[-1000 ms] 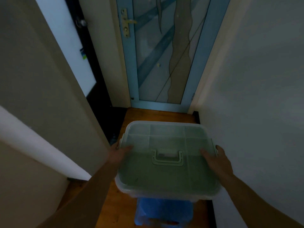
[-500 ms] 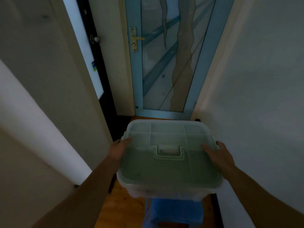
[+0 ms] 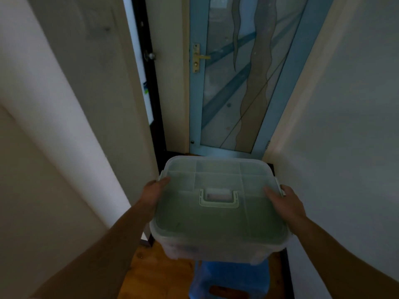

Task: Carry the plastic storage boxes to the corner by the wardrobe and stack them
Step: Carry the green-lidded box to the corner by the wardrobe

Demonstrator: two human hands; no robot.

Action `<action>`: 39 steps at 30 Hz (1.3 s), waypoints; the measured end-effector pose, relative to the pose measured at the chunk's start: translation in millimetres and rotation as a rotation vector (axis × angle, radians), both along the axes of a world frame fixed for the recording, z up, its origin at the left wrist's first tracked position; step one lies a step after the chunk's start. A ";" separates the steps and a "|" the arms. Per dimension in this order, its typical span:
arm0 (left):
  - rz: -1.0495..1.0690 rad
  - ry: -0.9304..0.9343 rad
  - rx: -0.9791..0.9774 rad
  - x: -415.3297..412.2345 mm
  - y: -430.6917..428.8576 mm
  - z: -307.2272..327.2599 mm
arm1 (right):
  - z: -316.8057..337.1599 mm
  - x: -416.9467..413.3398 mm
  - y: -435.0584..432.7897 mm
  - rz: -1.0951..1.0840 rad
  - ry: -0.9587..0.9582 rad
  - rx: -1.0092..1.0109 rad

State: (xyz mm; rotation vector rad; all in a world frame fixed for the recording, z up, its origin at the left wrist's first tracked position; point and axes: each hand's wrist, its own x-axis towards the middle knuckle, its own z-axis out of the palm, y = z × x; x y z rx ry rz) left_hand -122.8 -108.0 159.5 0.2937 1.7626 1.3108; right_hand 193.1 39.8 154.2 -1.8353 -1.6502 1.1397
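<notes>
A translucent plastic storage box [image 3: 218,223] with a pale green lid and a folded lid handle [image 3: 219,197] is held level in front of me, above the floor. My left hand [image 3: 153,192] grips its left side, thumb on the lid edge by the left latch. My right hand [image 3: 285,201] grips the right side, thumb lying on the lid. The fingers under the box are hidden.
A blue plastic stool [image 3: 228,279] stands on the wooden floor [image 3: 155,272] right below the box. Ahead is a blue-framed glass door [image 3: 241,83] with a brass handle [image 3: 197,58]. A cream panel [image 3: 82,104] is close on the left, a white wall [image 3: 349,126] on the right.
The view has tilted up and the box has risen slightly with it, so the door fills more of the frame. Both hands keep the same hold on the box.
</notes>
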 end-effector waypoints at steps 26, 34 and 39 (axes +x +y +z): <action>0.450 0.066 -0.001 51.3 -190.9 9.8 | 27.2 -29.7 -73.7 0.429 0.023 -0.028; 0.570 0.088 -0.028 49.5 -262.6 7.9 | 32.0 -75.0 -114.3 0.582 -0.012 0.010; 0.647 0.109 -0.023 50.9 -316.4 10.9 | 34.5 -102.6 -156.4 0.629 0.027 -0.012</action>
